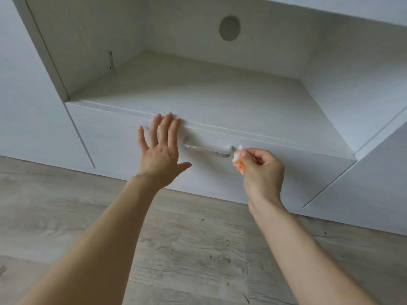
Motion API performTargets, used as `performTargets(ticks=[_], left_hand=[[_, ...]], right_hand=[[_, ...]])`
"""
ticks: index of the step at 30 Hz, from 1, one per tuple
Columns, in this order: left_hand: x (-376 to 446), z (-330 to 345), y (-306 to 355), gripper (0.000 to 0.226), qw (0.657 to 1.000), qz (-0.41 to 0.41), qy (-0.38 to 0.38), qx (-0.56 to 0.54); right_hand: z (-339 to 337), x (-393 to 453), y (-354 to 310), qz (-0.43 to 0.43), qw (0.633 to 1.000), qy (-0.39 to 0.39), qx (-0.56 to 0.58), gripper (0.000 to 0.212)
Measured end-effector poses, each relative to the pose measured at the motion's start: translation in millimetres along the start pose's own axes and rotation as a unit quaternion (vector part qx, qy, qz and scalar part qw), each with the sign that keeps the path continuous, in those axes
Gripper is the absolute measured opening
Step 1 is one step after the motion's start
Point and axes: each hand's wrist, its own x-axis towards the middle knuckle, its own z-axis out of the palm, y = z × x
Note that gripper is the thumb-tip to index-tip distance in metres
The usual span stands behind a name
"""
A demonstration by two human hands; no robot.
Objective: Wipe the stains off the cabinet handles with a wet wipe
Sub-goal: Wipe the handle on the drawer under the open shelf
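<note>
Nearest, wood floor (176,249). Right hand (262,170) pinches a crumpled wet wipe (238,160), white with orange smears, touching the right end of the drawer handle (207,149). Left hand (159,150) flat, fingers spread, pressing the drawer front (286,172) beside the handle. Wipe looks soft, limp, light; pinch the wad firmly. Handle looks rigid. Open shelf (209,93) behind.

Both bare forearms reach forward and upward from the bottom of the view. The left hand (160,150) is spread flat, fingers straight and slightly fanned, thumb angled out to the right, back of the hand toward the camera. The right hand (259,170) is curled, its thumb and fingertips pinched together, wrist bent slightly inward.
</note>
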Motion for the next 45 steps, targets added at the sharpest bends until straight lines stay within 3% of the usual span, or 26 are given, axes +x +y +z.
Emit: performTargets(ticks=[4,8,14,18,25,28,31,34,45], left_hand=[[0,10,9,0.108,0.998,-0.02,0.053,-0.028],[-1,9,-7,0.096,0.995,0.012,0.095,-0.012],[5,3,-19,0.082,0.989,0.034,0.141,0.001],[2,4,-15,0.084,0.989,0.033,0.144,0.007],[3,5,-18,0.087,0.989,0.043,0.144,0.016],[4,11,-18,0.088,0.986,0.046,0.163,0.002],[5,16,-19,0.09,0.984,0.052,0.171,-0.014],[6,18,-20,0.09,0.981,0.061,0.182,-0.024],[8,33,-13,0.083,0.97,0.038,0.236,-0.049]], right_hand=[[3,-2,12,-0.022,0.999,-0.023,-0.003,0.018],[11,3,18,-0.034,0.998,-0.058,0.021,0.014],[24,10,17,-0.033,0.996,-0.03,0.074,0.019],[37,3,19,-0.041,0.995,0.05,0.071,0.013],[43,-15,25,-0.199,0.975,0.069,-0.068,0.024],[40,-11,29,-0.181,0.977,0.107,-0.028,0.024],[38,-7,28,-0.128,0.986,0.107,0.031,0.01],[38,-8,27,-0.088,0.989,0.101,0.07,0.012],[38,-17,32,-0.168,0.978,0.116,0.051,0.016]])
